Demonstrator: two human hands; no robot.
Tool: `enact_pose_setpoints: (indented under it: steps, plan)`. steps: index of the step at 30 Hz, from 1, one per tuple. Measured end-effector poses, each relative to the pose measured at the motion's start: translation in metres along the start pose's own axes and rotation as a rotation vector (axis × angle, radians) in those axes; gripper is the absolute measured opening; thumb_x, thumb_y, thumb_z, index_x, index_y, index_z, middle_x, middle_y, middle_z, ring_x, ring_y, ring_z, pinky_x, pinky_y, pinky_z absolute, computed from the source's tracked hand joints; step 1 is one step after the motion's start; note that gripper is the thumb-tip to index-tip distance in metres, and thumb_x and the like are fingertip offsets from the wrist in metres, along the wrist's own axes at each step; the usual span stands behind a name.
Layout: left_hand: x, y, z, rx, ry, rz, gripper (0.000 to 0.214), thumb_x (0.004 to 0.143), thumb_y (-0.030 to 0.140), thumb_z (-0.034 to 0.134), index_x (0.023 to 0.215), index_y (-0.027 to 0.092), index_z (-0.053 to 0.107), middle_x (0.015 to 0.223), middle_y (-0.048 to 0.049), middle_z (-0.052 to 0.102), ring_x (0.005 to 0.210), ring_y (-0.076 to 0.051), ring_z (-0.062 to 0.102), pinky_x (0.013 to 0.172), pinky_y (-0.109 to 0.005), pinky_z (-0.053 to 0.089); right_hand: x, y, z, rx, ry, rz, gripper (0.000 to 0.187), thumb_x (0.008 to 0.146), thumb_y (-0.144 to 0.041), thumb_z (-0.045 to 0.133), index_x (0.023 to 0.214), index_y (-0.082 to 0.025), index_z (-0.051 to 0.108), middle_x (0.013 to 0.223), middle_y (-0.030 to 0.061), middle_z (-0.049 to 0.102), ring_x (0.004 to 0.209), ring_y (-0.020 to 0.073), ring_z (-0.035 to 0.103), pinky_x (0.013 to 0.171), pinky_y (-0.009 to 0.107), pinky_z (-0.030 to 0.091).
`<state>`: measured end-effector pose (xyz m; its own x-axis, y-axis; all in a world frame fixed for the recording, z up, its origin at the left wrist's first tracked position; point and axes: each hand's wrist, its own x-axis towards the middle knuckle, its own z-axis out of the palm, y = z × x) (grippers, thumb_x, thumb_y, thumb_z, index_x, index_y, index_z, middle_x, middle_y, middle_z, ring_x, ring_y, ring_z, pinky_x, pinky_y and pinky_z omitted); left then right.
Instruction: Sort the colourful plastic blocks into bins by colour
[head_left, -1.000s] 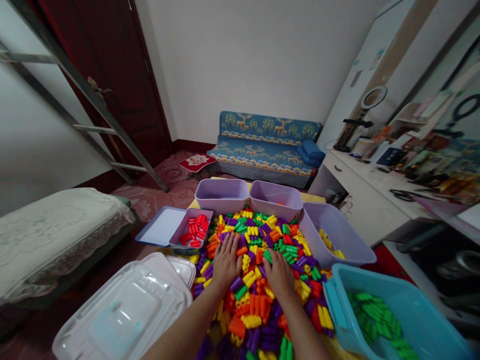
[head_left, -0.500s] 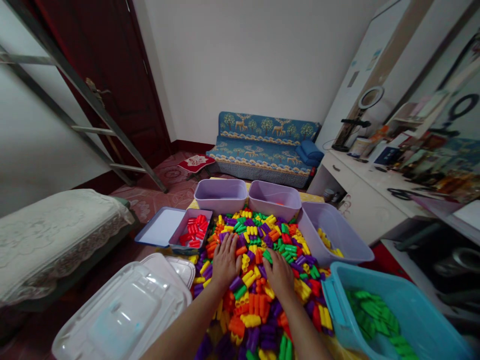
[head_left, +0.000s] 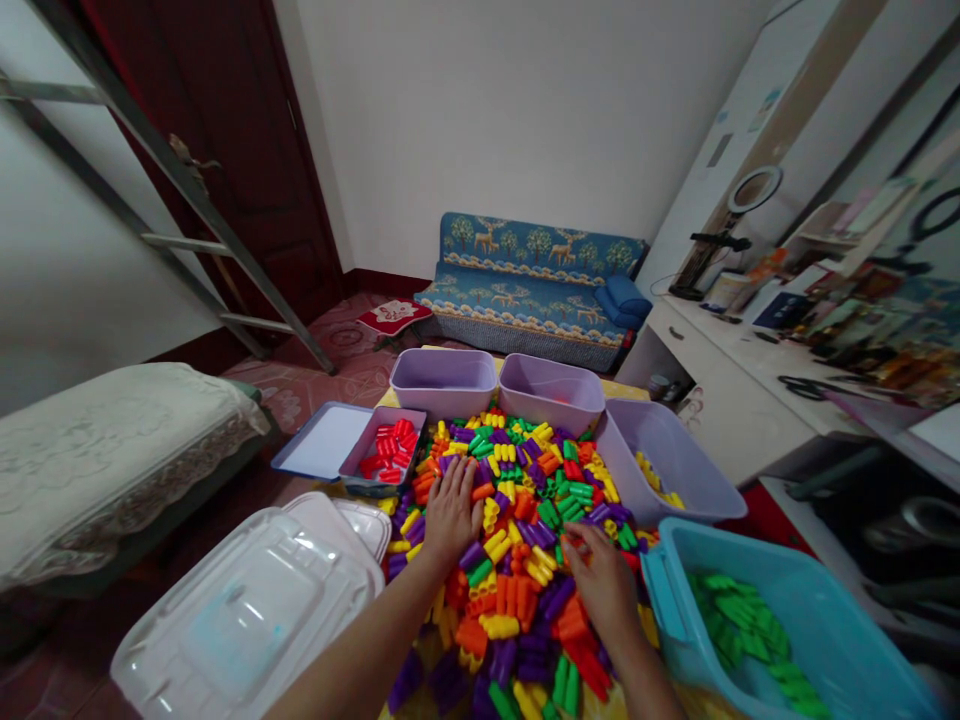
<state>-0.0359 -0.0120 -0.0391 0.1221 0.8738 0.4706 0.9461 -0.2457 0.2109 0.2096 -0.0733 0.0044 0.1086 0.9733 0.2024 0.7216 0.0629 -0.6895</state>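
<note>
The left hand lies flat and open on the pile of coloured pieces covering the tabletop, seemingly steadying it; the right hand curls over pieces at the right edge, close to the blue bin of green ones, grip unclear

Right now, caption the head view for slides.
Left hand and right hand on a heap of colourful pegs among purple tubs.

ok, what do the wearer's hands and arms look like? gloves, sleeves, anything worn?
Both bare: the left hand and right hand carry no gloves and no visible rings. The forearms are uncovered as far as the frame shows; no sleeves, watch or bands.
</note>
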Motion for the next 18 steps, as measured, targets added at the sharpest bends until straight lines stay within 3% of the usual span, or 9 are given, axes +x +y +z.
enact_pose_setpoints:
  steps: [3, 6, 9, 12, 18]
  plan:
    - [0.0, 0.0, 0.0, 0.005, 0.001, 0.005, 0.061, 0.088, 0.031, 0.047, 0.146, 0.017, 0.035, 0.151, -0.0083, 0.039, 0.141, -0.025, 0.032, 0.109, -0.04, 0.033, -0.003, -0.007, 0.007, -0.052, -0.088, -0.007, 0.029, 0.082, -0.03, 0.049, 0.103, -0.022, 0.067, 0.101, 0.0068, 0.068, 0.079, 0.0202, 0.065, 0.077, 0.034, 0.052]
    - [0.0, 0.0, -0.001, 0.006, 0.0, 0.004, 0.061, 0.088, 0.031, 0.046, 0.146, 0.017, 0.035, 0.151, -0.0083, 0.038, 0.141, -0.024, 0.031, 0.109, -0.04, 0.033, 0.003, -0.021, 0.022, -0.066, -0.123, -0.02, 0.043, 0.081, -0.026, 0.049, 0.123, -0.021, 0.059, 0.122, 0.0085, 0.062, 0.081, 0.0186, 0.065, 0.08, 0.033, 0.052]
    - [0.0, 0.001, -0.001, 0.005, 0.0, 0.006, 0.06, 0.089, 0.03, 0.045, 0.146, 0.016, 0.034, 0.151, -0.0085, 0.039, 0.141, -0.024, 0.031, 0.109, -0.041, 0.033, 0.015, -0.034, 0.036, -0.106, -0.152, -0.032, 0.049, 0.083, -0.024, 0.049, 0.131, -0.021, 0.053, 0.133, 0.0091, 0.056, 0.095, 0.0198, 0.065, 0.086, 0.033, 0.051]
    - [0.0, 0.0, 0.0, -0.002, 0.008, 0.018, 0.062, 0.088, 0.03, 0.045, 0.147, 0.017, 0.033, 0.151, -0.009, 0.038, 0.141, -0.025, 0.031, 0.109, -0.041, 0.032, 0.029, -0.044, 0.045, -0.229, -0.159, -0.06, 0.047, 0.082, -0.024, 0.054, 0.129, -0.02, 0.056, 0.128, 0.0111, 0.059, 0.113, 0.0238, 0.059, 0.093, 0.033, 0.047]
    - [-0.001, -0.001, 0.001, -0.003, 0.014, 0.02, 0.062, 0.088, 0.03, 0.045, 0.147, 0.017, 0.033, 0.151, -0.0096, 0.038, 0.141, -0.025, 0.031, 0.11, -0.042, 0.032, 0.043, -0.05, 0.047, -0.358, -0.169, -0.031, 0.041, 0.08, -0.027, 0.062, 0.121, -0.024, 0.062, 0.115, 0.0085, 0.061, 0.098, 0.0222, 0.064, 0.081, 0.03, 0.049]
